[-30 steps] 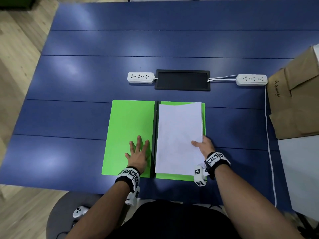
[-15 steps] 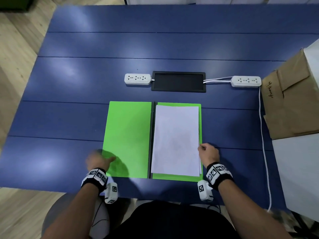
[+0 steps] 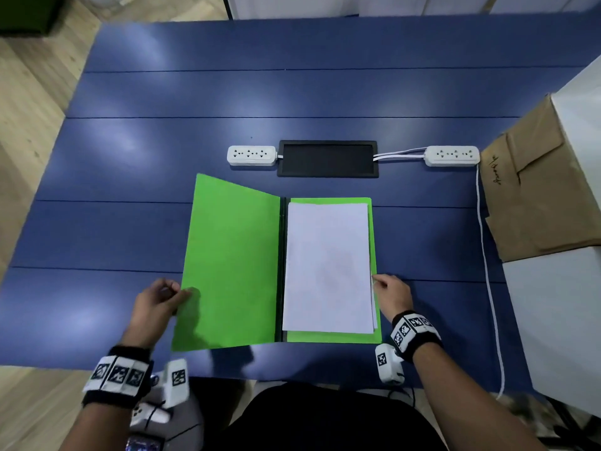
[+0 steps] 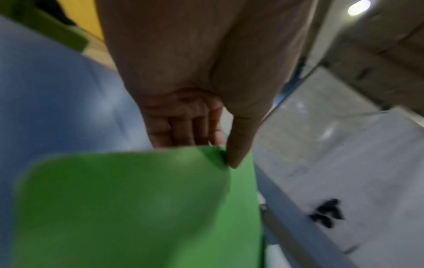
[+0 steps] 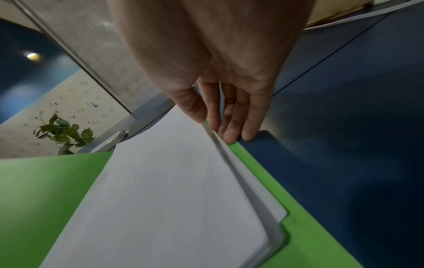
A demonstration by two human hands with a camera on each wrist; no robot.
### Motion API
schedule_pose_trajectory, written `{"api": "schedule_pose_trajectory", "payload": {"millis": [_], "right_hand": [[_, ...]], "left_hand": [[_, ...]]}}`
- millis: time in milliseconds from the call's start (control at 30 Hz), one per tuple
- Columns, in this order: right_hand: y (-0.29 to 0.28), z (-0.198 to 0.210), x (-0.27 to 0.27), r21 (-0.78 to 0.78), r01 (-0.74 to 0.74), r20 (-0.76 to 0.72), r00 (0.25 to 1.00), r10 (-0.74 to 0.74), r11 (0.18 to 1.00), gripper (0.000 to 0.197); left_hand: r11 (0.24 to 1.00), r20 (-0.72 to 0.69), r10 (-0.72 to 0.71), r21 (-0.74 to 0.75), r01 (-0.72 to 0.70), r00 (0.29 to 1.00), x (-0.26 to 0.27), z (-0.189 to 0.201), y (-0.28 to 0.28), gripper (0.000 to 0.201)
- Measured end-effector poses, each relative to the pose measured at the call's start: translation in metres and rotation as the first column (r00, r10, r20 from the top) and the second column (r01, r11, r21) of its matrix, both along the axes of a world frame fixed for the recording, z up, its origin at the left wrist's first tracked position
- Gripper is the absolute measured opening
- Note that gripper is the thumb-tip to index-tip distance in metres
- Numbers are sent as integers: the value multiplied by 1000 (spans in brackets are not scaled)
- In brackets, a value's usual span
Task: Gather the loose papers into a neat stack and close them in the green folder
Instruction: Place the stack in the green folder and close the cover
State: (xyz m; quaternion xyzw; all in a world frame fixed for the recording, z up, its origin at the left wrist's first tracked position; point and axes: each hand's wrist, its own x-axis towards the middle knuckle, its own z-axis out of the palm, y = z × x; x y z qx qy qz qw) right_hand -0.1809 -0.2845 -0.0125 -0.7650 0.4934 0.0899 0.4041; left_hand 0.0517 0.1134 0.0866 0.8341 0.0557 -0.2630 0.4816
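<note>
Green card, the open green folder [image 3: 234, 265], is seen in the head view on the blue table [image 3: 292, 92], its left cover raised and pinched at its 9 o'clock edge by the left hand [image 3: 156, 304]. Closing is judged under way; swinging toward 3 o'clock is called for. In the left wrist view, thumb above and fingers [image 4: 181, 130] beneath are shown. In the right wrist view, the white paper stack [image 5: 172, 190] is steadied at its 3 o'clock edge by the right hand [image 5: 220, 90], fingers straight.
</note>
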Motion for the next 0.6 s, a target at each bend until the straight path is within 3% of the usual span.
{"api": "schedule_pose_trajectory", "payload": {"millis": [67, 100, 200, 267, 333, 433, 533, 567, 600], "right_hand": [[-3, 3, -2, 50, 57, 21, 998, -58, 997, 29], [-4, 5, -2, 75, 97, 27, 995, -100, 992, 28], [-6, 3, -5, 127, 220, 37, 973, -226, 967, 23], [-11, -14, -13, 132, 281, 37, 957, -288, 951, 31], [-15, -31, -20, 116, 346, 26, 936, -351, 931, 52], [-14, -26, -22, 102, 355, 26, 933, -360, 929, 67], [-9, -16, -21, 121, 330, 26, 942, -335, 936, 50], [-6, -6, -18, 109, 302, 8, 952, -305, 947, 42], [-2, 5, -15, 105, 269, -10, 963, -270, 957, 34]], "left_hand": [[968, -16, -74, -243, 68, 997, -18, 33, -21, 13], [935, -28, -127, -337, 110, 991, -27, 43, -33, 24], [863, -51, -252, -463, 200, 967, -50, 40, -74, 41], [834, -27, -380, -442, 330, 925, -65, 18, -109, 31], [794, -47, -513, -405, 453, 857, -80, -14, -148, 26], [751, -199, -649, -320, 577, 734, -101, -59, -191, 33], [598, -199, -794, -90, 796, 574, -111, -89, -214, 40], [596, -183, -795, -58, 801, 578, -112, -92, -217, 39], [640, -154, -763, -43, 767, 628, -114, -91, -220, 40]]}}
